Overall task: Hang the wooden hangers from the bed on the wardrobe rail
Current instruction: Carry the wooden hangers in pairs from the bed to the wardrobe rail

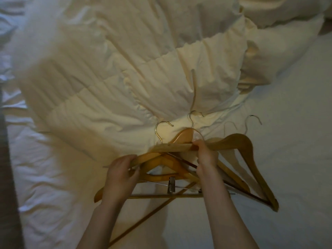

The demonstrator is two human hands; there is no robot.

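Observation:
Several wooden hangers (pixel 179 169) with metal hooks lie in an overlapping pile on the white bed sheet (pixel 296 123), just below a crumpled cream duvet (pixel 111 72). My left hand (pixel 120 175) grips the left end of the pile, fingers curled over a hanger's arm. My right hand (pixel 206 157) pinches the middle of a pale hanger (pixel 172 147) near its neck. A darker hanger (pixel 251 164) sticks out to the right, its hook (pixel 252 121) resting on the sheet. One hanger has metal clips (pixel 171 185) on its bar. The wardrobe rail is out of view.
White pillows (pixel 280 13) lie at the top right of the bed. A dark vertical edge (pixel 9 177) runs down the far left side. Bare sheet stretches to the right of the pile.

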